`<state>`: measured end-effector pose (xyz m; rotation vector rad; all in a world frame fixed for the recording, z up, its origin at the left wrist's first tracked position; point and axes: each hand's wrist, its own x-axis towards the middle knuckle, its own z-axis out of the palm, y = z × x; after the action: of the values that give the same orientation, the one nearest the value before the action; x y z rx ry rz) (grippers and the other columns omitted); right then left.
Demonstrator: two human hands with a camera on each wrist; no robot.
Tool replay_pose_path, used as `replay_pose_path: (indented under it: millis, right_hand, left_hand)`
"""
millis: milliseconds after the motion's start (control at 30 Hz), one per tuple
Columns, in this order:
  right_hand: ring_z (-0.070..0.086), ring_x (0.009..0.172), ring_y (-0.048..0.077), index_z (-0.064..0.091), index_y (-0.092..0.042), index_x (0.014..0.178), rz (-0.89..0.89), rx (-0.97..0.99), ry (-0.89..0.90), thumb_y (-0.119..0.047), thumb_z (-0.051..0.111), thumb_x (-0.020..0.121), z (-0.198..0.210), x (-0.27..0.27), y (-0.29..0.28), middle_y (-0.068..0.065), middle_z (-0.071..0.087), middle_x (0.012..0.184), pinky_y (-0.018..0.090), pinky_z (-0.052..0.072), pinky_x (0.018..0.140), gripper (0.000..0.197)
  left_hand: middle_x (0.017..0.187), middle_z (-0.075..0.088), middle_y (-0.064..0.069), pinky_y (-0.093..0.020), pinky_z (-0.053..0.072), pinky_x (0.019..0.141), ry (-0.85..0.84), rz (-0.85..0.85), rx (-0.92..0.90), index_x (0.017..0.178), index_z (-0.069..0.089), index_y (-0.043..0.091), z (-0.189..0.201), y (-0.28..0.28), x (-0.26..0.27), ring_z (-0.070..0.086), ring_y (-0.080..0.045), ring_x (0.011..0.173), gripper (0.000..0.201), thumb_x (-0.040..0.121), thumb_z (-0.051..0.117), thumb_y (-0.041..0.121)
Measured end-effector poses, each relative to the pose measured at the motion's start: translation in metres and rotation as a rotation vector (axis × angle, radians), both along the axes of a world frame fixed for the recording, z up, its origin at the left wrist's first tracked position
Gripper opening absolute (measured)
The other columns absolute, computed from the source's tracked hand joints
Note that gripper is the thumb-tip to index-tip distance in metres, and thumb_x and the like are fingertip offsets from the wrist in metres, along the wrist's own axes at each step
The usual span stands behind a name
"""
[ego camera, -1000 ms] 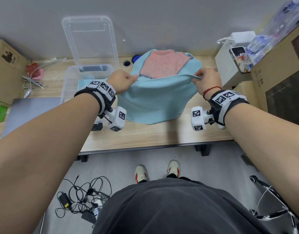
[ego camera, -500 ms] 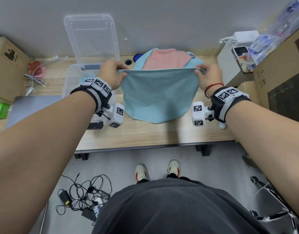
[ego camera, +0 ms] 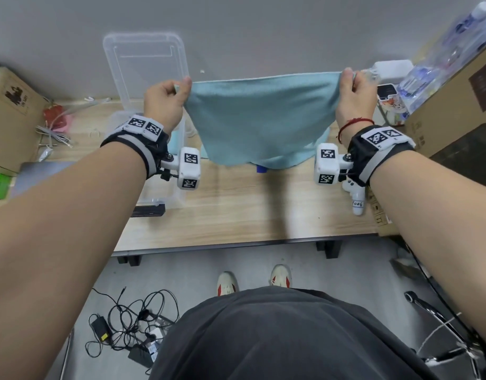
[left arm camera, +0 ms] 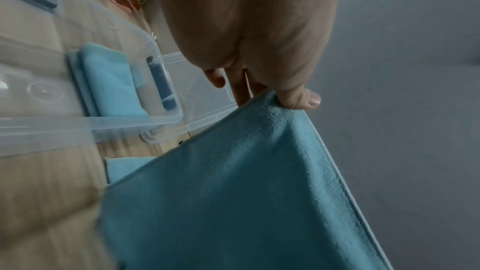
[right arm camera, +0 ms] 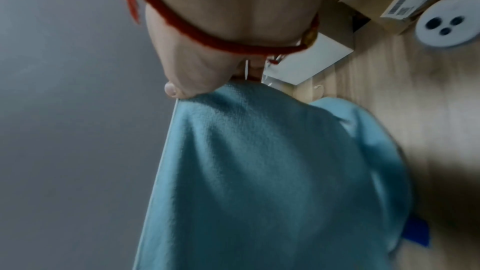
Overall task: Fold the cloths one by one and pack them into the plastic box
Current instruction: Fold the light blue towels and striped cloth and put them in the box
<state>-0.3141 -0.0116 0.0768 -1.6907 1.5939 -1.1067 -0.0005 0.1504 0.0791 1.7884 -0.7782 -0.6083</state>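
A light blue cloth (ego camera: pixel 261 119) hangs stretched in the air above the wooden desk (ego camera: pixel 236 209). My left hand (ego camera: pixel 181 87) pinches its top left corner and my right hand (ego camera: pixel 347 79) pinches its top right corner. The wrist views show each thumb pressed on the cloth's (left arm camera: pixel 233 192) (right arm camera: pixel 259 171) hem. The clear plastic box (left arm camera: pixel 85 124) stands on the desk to the left, with a folded light blue cloth (left arm camera: pixel 109 81) inside it. The hanging cloth hides the pile behind it; only a blue edge (left arm camera: pixel 124 165) shows on the desk.
The box's clear lid (ego camera: pixel 145 69) leans against the wall behind the box. Cardboard boxes (ego camera: pixel 455 111) crowd the desk's right end and another (ego camera: pixel 11 111) stands at the left. A white round socket (right arm camera: pixel 446 26) and a small blue object (ego camera: pixel 261 169) lie on the desk.
Both hands have risen and moved apart, lifting the blue cloth off the pile and pulling it taut. The pink cloth seen earlier is now hidden behind it.
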Motion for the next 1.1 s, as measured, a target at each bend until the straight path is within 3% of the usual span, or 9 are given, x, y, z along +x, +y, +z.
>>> replay_pose_path:
  millis: [100,233,300,400,500,633,800,933,1100]
  right_hand:
    - [0.034,0.058,0.012,0.038,-0.018,0.06,0.027,0.159,0.147,-0.048,0.042,0.093,-0.041,-0.02,0.02,-0.004,0.039,0.06,0.031,0.03,0.057,0.045]
    - [0.037,0.067,0.018,0.047,-0.011,0.062,0.09,0.328,0.281,-0.037,0.045,0.095,-0.096,-0.046,0.053,0.011,0.042,0.069,0.032,0.019,0.057,0.042]
    - [0.041,0.069,0.02,0.055,-0.004,0.071,0.097,0.389,0.335,-0.039,0.046,0.094,-0.119,-0.059,0.068,0.014,0.047,0.071,0.032,0.022,0.058,0.043]
    - [0.048,0.069,0.025,0.053,-0.008,0.067,0.117,0.483,0.415,-0.043,0.046,0.093,-0.162,-0.076,0.087,0.018,0.052,0.069,0.036,0.034,0.061,0.044]
    - [0.043,0.066,0.024,0.042,-0.01,0.06,0.145,0.527,0.507,-0.036,0.047,0.096,-0.189,-0.087,0.106,0.014,0.045,0.063,0.032,0.023,0.058,0.045]
    - [0.04,0.066,0.026,0.049,-0.004,0.067,0.165,0.531,0.54,-0.034,0.048,0.096,-0.204,-0.093,0.118,0.02,0.045,0.069,0.034,0.025,0.059,0.042]
    - [0.048,0.076,0.034,0.059,0.006,0.086,0.192,0.547,0.549,-0.032,0.045,0.098,-0.205,-0.088,0.111,0.028,0.057,0.083,0.036,0.03,0.063,0.042]
    - [0.043,0.077,0.022,0.059,0.002,0.091,0.224,0.521,0.496,-0.026,0.044,0.099,-0.201,-0.075,0.095,0.015,0.051,0.08,0.029,0.022,0.061,0.033]
    - [0.043,0.075,0.016,0.06,-0.008,0.088,0.305,0.509,0.387,-0.022,0.046,0.098,-0.211,-0.055,0.071,0.002,0.049,0.071,0.027,0.024,0.059,0.023]
  left_hand:
    - [0.065,0.05,0.003,-0.026,0.038,0.064,-0.048,-0.054,0.123,0.07,0.06,0.021,-0.033,0.015,-0.007,0.044,-0.012,0.062,0.037,0.089,0.058,0.052]
    - [0.072,0.055,-0.007,-0.03,0.038,0.064,-0.186,-0.175,0.354,0.085,0.066,0.011,-0.086,0.041,-0.017,0.049,-0.019,0.069,0.047,0.089,0.053,0.055]
    - [0.081,0.063,-0.01,-0.029,0.039,0.067,-0.238,-0.245,0.42,0.092,0.07,0.011,-0.105,0.055,-0.027,0.055,-0.021,0.076,0.04,0.092,0.054,0.048]
    - [0.092,0.067,-0.012,-0.028,0.039,0.07,-0.28,-0.322,0.561,0.093,0.069,0.014,-0.143,0.077,-0.042,0.059,-0.027,0.086,0.035,0.093,0.055,0.045]
    - [0.093,0.064,-0.01,-0.03,0.04,0.075,-0.283,-0.397,0.69,0.096,0.069,0.013,-0.177,0.096,-0.055,0.058,-0.03,0.091,0.036,0.094,0.053,0.046]
    - [0.089,0.059,-0.007,-0.028,0.036,0.074,-0.301,-0.408,0.734,0.1,0.067,0.011,-0.193,0.106,-0.068,0.051,-0.023,0.084,0.038,0.095,0.051,0.045]
    - [0.095,0.064,-0.014,-0.028,0.035,0.072,-0.337,-0.324,0.715,0.11,0.064,0.009,-0.199,0.101,-0.069,0.056,-0.03,0.088,0.031,0.099,0.048,0.033]
    - [0.106,0.065,-0.015,-0.03,0.038,0.078,-0.336,-0.251,0.723,0.114,0.062,0.01,-0.204,0.094,-0.064,0.058,-0.034,0.1,0.026,0.099,0.045,0.024]
    - [0.112,0.064,-0.016,-0.033,0.042,0.08,-0.296,-0.18,0.795,0.116,0.059,0.01,-0.216,0.09,-0.061,0.057,-0.035,0.103,0.028,0.1,0.041,0.024]
